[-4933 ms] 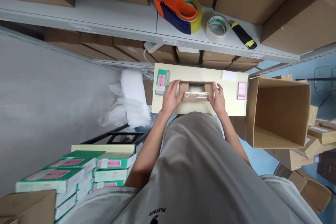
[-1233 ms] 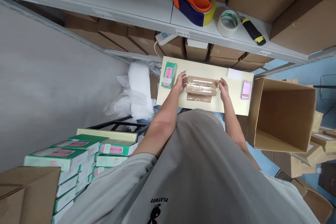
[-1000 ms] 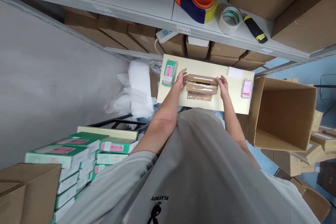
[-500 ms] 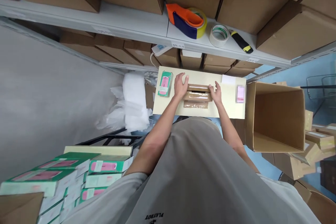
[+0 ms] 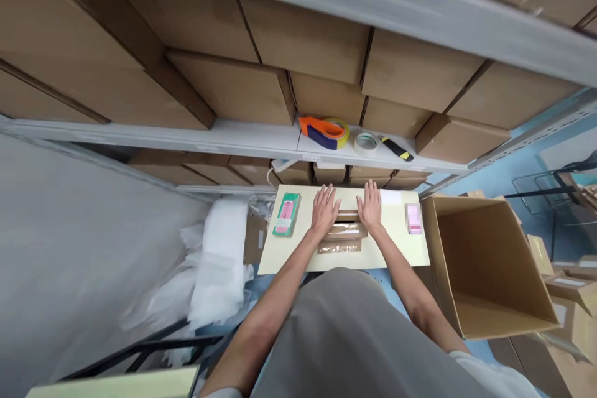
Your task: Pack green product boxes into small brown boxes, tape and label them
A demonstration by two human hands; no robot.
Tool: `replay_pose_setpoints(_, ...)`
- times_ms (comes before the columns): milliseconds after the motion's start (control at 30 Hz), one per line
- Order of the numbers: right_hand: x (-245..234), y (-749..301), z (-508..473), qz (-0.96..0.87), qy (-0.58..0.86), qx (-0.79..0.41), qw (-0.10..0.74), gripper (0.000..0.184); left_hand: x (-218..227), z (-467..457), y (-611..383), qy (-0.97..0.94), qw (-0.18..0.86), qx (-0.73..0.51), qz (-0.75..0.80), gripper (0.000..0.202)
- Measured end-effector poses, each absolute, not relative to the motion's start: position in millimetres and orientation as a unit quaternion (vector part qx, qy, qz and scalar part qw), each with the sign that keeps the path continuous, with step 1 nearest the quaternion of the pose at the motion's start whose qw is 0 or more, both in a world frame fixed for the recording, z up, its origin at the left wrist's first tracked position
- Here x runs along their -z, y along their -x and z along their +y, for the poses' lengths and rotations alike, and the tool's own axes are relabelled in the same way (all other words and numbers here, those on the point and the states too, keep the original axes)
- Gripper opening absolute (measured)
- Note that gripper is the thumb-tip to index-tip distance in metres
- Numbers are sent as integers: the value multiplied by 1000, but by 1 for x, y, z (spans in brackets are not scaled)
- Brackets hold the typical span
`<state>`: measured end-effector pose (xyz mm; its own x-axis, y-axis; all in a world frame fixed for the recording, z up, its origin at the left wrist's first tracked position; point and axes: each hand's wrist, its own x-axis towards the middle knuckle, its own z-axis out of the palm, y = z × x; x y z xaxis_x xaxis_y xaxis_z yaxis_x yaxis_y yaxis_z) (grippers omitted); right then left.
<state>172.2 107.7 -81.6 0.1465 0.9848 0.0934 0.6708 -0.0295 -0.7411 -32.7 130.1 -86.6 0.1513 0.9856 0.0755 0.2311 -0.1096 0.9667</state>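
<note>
A small brown taped cardboard box lies in the middle of a pale yellow table. My left hand lies flat on the box's left part with its fingers stretched out. My right hand lies flat on the right part, fingers spread too. Both press down on the top flaps. A green package with a pink picture rests on the table to the left of my left hand. A pink item lies on the table to the right.
A large open cardboard box stands right of the table. On the shelf behind are an orange tape dispenser, a tape roll and a black-yellow knife. Brown cartons fill the shelves. White foam wrap lies left.
My hands moved from the box's two ends onto its top and flattened there. My head tilted up, so the upper shelf is in view and the stacked green packages have left the frame.
</note>
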Motion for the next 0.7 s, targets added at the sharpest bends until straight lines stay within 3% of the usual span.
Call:
replay_pose_setpoints(100,26,-174,170,-651,657,-118,361,75,44,174,6,-681,354,-439,468,52)
replay_pose_setpoints(300,-63,-149,246,-726,624,57,285,62,-16,230,-18,-719,138,-485,478,45)
replay_pose_setpoints(500,-95,-100,273,-815,552,10,174,50,-21,243,13,-622,121,-548,546,41)
replay_pose_setpoints(700,-99,-63,284,-792,607,-30,49,47,-37,237,44,-563,160,-594,552,28)
